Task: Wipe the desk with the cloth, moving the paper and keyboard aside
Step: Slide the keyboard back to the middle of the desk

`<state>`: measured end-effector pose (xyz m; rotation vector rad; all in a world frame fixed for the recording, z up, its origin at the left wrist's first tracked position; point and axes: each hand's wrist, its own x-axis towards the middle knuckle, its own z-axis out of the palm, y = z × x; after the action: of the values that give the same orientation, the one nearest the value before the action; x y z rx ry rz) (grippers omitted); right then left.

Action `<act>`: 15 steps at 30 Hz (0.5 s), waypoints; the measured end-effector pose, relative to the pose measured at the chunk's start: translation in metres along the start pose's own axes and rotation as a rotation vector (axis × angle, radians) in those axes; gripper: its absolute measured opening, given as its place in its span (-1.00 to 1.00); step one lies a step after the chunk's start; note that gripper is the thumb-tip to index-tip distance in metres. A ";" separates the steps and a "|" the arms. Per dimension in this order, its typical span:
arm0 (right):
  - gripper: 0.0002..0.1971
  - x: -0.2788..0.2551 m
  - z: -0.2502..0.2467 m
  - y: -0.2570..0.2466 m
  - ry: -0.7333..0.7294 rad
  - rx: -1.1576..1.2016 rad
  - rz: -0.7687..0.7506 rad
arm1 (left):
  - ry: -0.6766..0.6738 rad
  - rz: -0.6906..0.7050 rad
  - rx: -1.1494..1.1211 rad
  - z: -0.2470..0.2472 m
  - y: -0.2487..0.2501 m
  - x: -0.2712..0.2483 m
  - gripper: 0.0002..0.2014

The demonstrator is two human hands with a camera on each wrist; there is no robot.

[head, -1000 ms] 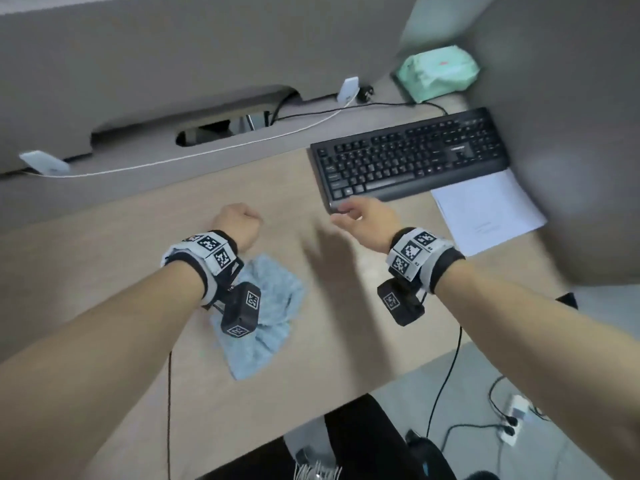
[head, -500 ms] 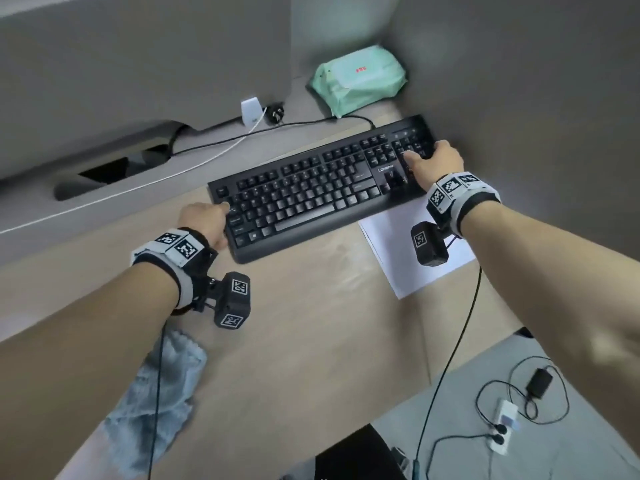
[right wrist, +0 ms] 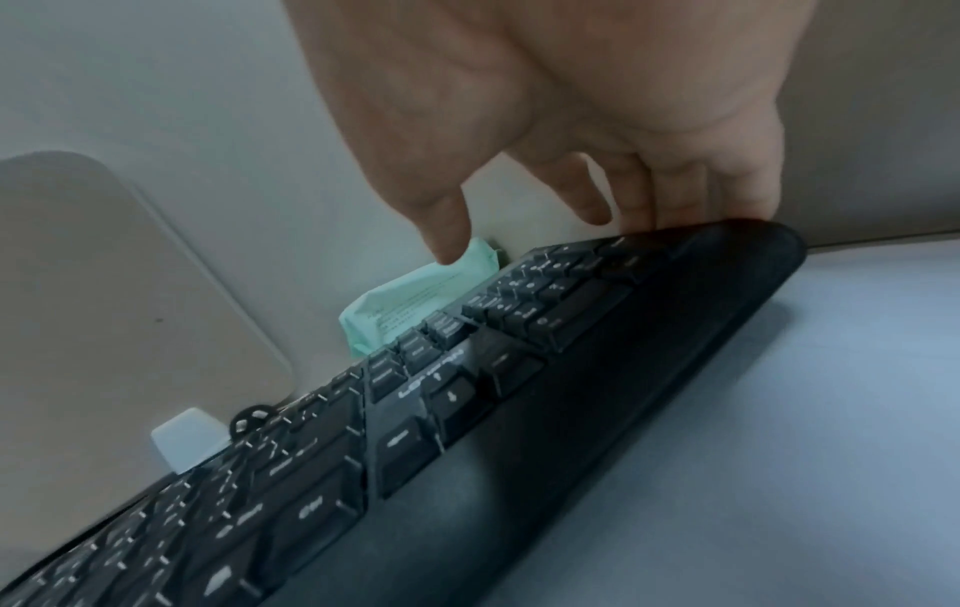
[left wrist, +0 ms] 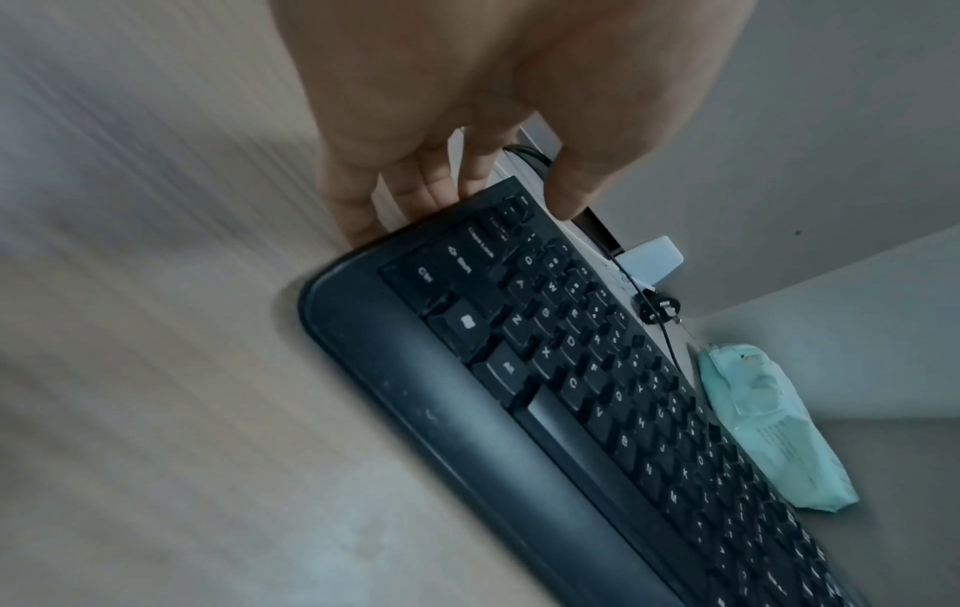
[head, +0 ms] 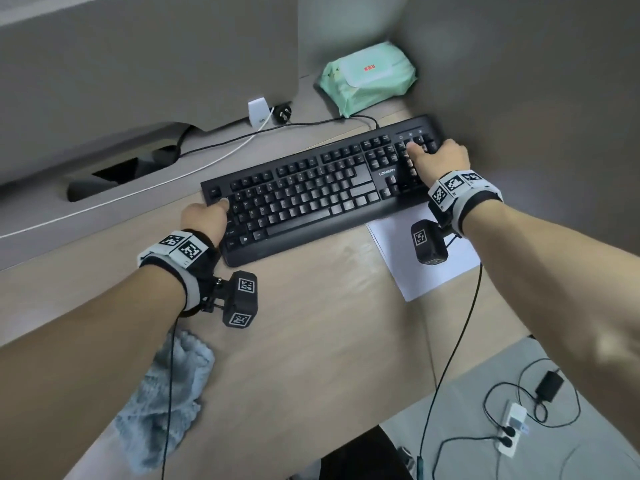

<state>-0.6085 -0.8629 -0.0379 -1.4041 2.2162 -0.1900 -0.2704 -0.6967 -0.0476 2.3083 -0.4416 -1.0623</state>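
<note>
Now the fingers of the left hand curl over the left end of the black plastic keyboard, thumb on top, gripping it. At the other end the right hand grips likewise, fingers over the far edge. It lies aslant on the pale wooden tabletop, its right end over a white sheet of paper. Under the left forearm lies a crumpled grey-blue fluffy cloth. Behind the keyboard sits a mint-green wipes packet.
</note>
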 end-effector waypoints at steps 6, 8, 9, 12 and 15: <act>-0.14 -0.065 0.022 -0.031 -0.033 -0.040 -0.061 | 0.108 -0.018 -0.048 -0.080 -0.035 0.004 -0.56; -0.15 -0.097 0.040 -0.048 -0.059 -0.045 -0.089 | 0.160 -0.024 -0.064 -0.118 -0.057 0.006 -0.57; -0.15 -0.111 0.048 -0.055 -0.076 -0.049 -0.102 | 0.180 -0.026 -0.064 -0.134 -0.066 0.007 -0.58; -0.15 -0.162 0.082 -0.084 -0.143 -0.041 -0.148 | 0.217 -0.041 -0.020 -0.197 -0.097 0.006 -0.56; -0.13 -0.213 0.120 -0.120 -0.217 -0.037 -0.217 | 0.256 -0.080 0.011 -0.265 -0.135 0.012 -0.56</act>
<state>-0.3811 -0.7129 -0.0239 -1.6042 1.9012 -0.0667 -0.0499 -0.5037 0.0048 2.4474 -0.2562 -0.7862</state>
